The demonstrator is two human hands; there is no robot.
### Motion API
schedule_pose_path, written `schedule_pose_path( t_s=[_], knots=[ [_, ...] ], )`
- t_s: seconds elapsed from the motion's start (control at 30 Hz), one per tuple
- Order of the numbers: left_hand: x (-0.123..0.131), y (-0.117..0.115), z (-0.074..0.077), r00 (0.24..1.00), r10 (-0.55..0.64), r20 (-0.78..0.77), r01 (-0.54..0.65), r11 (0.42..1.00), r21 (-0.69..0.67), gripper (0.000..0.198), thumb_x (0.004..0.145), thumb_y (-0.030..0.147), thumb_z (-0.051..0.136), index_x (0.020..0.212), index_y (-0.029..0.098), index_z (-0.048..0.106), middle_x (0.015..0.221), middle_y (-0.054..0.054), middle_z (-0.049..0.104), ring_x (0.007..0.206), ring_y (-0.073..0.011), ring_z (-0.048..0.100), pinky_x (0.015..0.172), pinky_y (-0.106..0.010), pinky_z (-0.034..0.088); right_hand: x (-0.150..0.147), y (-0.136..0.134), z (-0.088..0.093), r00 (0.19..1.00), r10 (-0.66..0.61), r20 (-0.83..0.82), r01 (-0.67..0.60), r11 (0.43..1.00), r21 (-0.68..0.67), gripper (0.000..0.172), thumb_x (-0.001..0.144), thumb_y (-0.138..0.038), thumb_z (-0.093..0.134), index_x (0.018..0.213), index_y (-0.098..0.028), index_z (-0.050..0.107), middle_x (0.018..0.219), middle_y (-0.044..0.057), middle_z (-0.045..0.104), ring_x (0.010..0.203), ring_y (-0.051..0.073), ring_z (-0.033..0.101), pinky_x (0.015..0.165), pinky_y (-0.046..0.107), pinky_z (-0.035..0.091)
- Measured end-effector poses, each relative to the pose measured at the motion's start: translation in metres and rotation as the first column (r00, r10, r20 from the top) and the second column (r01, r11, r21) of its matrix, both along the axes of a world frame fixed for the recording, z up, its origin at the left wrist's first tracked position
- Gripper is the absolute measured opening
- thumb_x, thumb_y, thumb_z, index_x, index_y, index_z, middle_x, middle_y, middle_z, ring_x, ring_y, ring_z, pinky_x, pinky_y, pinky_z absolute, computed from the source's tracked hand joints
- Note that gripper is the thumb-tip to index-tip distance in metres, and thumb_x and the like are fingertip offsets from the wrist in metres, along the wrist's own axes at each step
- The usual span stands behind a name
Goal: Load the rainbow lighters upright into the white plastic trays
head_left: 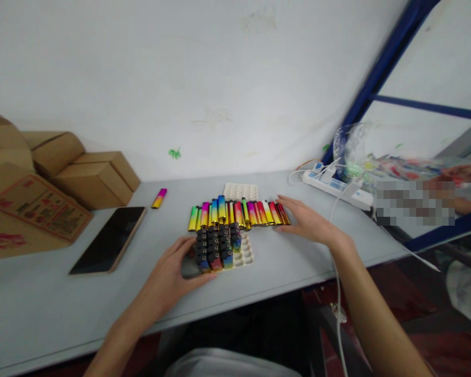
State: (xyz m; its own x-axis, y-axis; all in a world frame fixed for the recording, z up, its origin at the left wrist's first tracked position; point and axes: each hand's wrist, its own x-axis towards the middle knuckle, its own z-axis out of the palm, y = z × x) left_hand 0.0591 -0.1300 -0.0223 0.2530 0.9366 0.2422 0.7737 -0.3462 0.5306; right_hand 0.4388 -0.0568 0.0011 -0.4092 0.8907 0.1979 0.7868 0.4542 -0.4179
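Note:
Several lighters [214, 246] with black tops stand upright in close rows in a white tray [246, 254] with round pockets. My left hand [176, 269] curves around the left side of these lighters, thumb along the front and fingers apart; where the fingertips touch is partly hidden. Behind the tray lies a row of shiny multicoloured lighters [238, 213], some on top of others. At the right end of this row is my right hand [304, 220], open, its thumb and fingers spread around the end lighters. A second white pocketed tray [241, 190] lies behind the row.
A single purple-and-yellow lighter [159, 198] lies to the left, near a dark-screened phone or tablet [110, 240]. Cardboard boxes [90, 180] stand at far left. A power strip [337, 189] with cables sits at right, beside a blue frame [361, 112]. Another person's hand [469, 173] shows beyond.

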Motion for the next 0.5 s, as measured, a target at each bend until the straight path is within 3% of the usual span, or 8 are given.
schedule_pose_path(
  t_s=[0.07, 0.17, 0.37, 0.5],
  knots=[
    [0.001, 0.0, 0.001, 1.0, -0.012, 0.003, 0.012, 1.0, 0.001, 0.067, 0.075, 0.061, 0.077, 0.124, 0.017, 0.065, 0.125, -0.012, 0.07, 0.115, -0.0324, 0.069, 0.105, -0.044, 0.056, 0.0, 0.003, -0.004, 1.0, 0.012, -0.013, -0.012, 0.999, -0.036, 0.077, 0.082, -0.036, 0.082, 0.15, -0.019, 0.052, 0.157, 0.02, 0.05, 0.146, 0.036, 0.048, 0.121, 0.058, 0.039],
    [0.001, 0.0, 0.002, 1.0, -0.013, 0.013, 0.013, 1.0, 0.002, 0.063, 0.074, 0.059, 0.078, 0.123, 0.02, 0.067, 0.123, -0.01, 0.071, 0.114, -0.0321, 0.07, 0.103, -0.043, 0.057, -0.001, 0.005, -0.004, 0.998, 0.027, -0.052, -0.03, 0.997, -0.069, 0.07, 0.083, -0.035, 0.08, 0.147, -0.022, 0.056, 0.147, 0.016, 0.062, 0.134, 0.034, 0.061, 0.115, 0.057, 0.046],
    [-0.001, 0.0, -0.001, 1.0, -0.002, 0.003, 0.002, 1.0, 0.004, 0.065, 0.074, 0.06, 0.079, 0.124, 0.02, 0.065, 0.125, -0.01, 0.071, 0.115, -0.0316, 0.07, 0.105, -0.042, 0.056, 0.008, 0.006, 0.0, 0.999, -0.05, -0.006, 0.05, 0.999, -0.009, 0.071, 0.076, -0.032, 0.088, 0.141, -0.02, 0.063, 0.135, 0.016, 0.068, 0.126, 0.034, 0.065, 0.113, 0.055, 0.048],
    [-0.002, 0.001, -0.003, 1.0, -0.001, -0.004, 0.001, 1.0, 0.009, 0.066, 0.073, 0.061, 0.078, 0.123, 0.02, 0.064, 0.126, -0.011, 0.07, 0.115, -0.0318, 0.07, 0.103, -0.043, 0.057, 0.013, 0.001, 0.011, 0.991, -0.068, -0.114, 0.063, 0.997, -0.047, 0.057, 0.08, -0.04, 0.085, 0.13, -0.019, 0.07, 0.13, 0.017, 0.064, 0.098, 0.027, 0.074, 0.096, 0.05, 0.062]
  ],
)
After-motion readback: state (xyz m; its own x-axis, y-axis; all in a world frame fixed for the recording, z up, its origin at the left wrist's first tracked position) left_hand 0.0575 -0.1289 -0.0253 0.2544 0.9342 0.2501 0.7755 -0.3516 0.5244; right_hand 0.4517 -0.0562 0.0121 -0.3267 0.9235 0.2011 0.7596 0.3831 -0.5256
